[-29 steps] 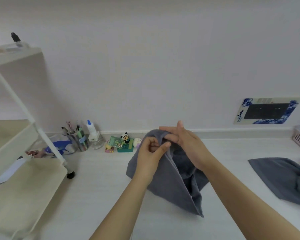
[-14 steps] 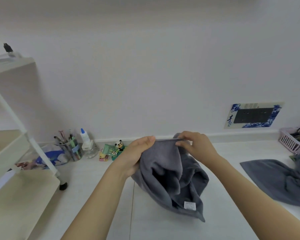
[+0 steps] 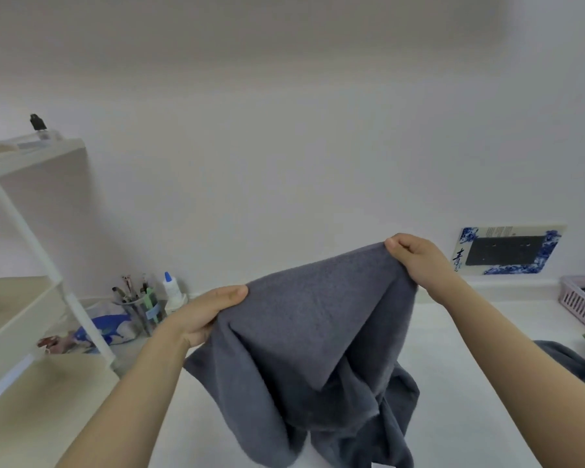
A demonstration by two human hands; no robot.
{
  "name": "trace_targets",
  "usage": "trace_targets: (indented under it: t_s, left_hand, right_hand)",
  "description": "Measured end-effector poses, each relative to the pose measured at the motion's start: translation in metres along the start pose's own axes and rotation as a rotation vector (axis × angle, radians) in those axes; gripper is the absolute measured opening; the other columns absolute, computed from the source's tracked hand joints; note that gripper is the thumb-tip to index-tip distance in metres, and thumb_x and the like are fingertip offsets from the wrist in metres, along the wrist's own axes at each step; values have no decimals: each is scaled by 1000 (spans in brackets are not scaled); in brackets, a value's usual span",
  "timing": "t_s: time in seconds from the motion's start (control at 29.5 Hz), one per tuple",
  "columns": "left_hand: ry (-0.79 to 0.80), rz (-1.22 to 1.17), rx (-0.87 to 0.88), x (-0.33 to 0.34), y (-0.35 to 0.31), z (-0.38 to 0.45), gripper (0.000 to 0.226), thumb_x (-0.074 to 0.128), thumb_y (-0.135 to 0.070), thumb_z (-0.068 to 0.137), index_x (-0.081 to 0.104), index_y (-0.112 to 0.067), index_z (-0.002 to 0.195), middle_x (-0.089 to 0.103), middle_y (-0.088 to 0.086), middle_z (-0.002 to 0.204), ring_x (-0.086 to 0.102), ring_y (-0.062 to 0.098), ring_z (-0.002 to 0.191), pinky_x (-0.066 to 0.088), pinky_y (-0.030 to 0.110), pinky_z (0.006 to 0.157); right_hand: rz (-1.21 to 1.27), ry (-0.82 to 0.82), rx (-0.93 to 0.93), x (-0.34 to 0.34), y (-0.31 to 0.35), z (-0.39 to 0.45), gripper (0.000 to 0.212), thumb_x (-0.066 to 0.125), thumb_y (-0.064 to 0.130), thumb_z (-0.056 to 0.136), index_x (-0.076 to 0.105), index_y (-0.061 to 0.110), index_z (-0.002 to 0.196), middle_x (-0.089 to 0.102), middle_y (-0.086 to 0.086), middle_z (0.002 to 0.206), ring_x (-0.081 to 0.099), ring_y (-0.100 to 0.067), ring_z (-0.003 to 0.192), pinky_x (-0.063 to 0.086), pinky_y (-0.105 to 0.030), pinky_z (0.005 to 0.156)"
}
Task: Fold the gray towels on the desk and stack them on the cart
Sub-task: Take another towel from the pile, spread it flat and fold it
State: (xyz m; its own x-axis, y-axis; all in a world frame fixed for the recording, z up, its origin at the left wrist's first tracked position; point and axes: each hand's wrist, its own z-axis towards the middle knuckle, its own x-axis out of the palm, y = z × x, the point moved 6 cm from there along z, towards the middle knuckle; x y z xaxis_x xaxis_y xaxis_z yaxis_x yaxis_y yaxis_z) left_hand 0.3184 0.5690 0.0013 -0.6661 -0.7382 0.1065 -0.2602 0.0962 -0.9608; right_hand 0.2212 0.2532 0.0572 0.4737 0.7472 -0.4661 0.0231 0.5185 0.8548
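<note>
Above the desk (image 3: 453,349), the towel (image 3: 311,332) now hangs spread between both hands, which were close together a second ago: left hand (image 3: 205,314) and right hand (image 3: 419,261) each pinch a top corner (fold comes next). Cart (image 3: 21,332) waits left.

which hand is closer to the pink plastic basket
Right. The right hand pinches the gray towel nearer the pink plastic basket; the left hand grips it farther away.

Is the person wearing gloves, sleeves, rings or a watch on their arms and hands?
No. The left hand and right hand are both bare, with no gloves. Both forearms are uncovered as far as the picture shows, so no sleeves appear. No watch, bracelet or ring is visible on the wrists or fingers.
</note>
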Motion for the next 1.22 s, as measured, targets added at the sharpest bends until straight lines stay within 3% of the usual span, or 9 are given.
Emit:
trace_targets:
  t_s: [0.1, 0.2, 0.37, 0.51, 0.75, 0.92, 1.02, 1.09, 1.22]
  left_hand:
    - [-247, 166, 8, -40, -19, 15, 42, 75, -44, 73, 73, -8, 95, 70, 15, 108, 69, 17, 84, 55, 31, 80]
    - [-422, 328, 112, -66, -56, 25, 67, 76, -59, 59, 68, -2, 92, 71, 17, 97, 62, 23, 82, 49, 37, 77]
    - [-520, 334, 396, -87, -133, 9, 29, 73, -42, 74, 62, -15, 75, 60, 8, 76, 52, 19, 68, 38, 31, 61]
    - [-452, 406, 354, -94, -103, -23, 22, 59, -30, 85, 65, -11, 78, 63, 3, 68, 52, 15, 63, 39, 29, 60]
    - [-415, 671, -271, -119, 74, -59, 63, 50, -79, 68, 77, -22, 77, 74, -1, 83, 67, 17, 87, 49, 30, 86]
    - [-150, 842, -637, -111, 173, -83, 57, 42, -74, 80, 69, -24, 74, 65, -7, 82, 59, 9, 83, 41, 21, 77]
    - [-60, 836, -708, -111, 203, -97, 65, 33, -76, 81, 75, -27, 72, 65, -5, 81, 58, 9, 79, 43, 20, 85]
    - [-153, 743, -656, -113, 213, -99, 67, 31, -73, 85, 76, -24, 78, 70, -3, 90, 62, 10, 84, 44, 22, 89]
    - [-354, 820, -522, -114, 233, -91, 52, 34, -57, 95, 67, -19, 110, 60, 1, 122, 53, 20, 115, 38, 31, 98]
  right_hand:
    - [-138, -87, 31, -3, -8, 27, 28, 45, 25, 98, 57, 9, 79, 54, 3, 72, 48, -18, 78, 33, -29, 70]
    - [-192, -190, -1, -6, 4, 49, 27, 44, 25, 99, 62, 7, 91, 59, -1, 87, 50, -20, 86, 30, -26, 71]
    - [-52, -280, -177, -20, 58, 47, 25, 43, 25, 99, 56, 12, 82, 52, 7, 73, 45, -9, 68, 32, -25, 62]
    - [42, 51, -125, -1, 44, 18, 34, 48, 28, 98, 57, 7, 73, 52, 2, 68, 46, -10, 63, 35, -25, 62]
    - [-120, 860, 228, 109, -60, -55, 40, 52, 36, 95, 48, 22, 59, 47, 11, 59, 44, -5, 58, 36, -19, 65]
    - [-535, 1279, 314, 163, -130, -110, 41, 49, 44, 94, 43, 25, 59, 43, 15, 55, 38, -7, 64, 32, -22, 71]
    - [-701, 1396, 341, 180, -141, -128, 38, 47, 49, 94, 53, 29, 61, 52, 16, 59, 44, -4, 60, 36, -23, 73]
    - [-663, 1404, 394, 194, -140, -133, 36, 42, 47, 96, 62, 30, 72, 60, 12, 71, 53, -7, 63, 43, -22, 72]
    - [-407, 1180, 307, 233, -130, -125, 28, 42, 34, 99, 67, 27, 89, 64, 7, 88, 58, -7, 74, 48, -18, 71]
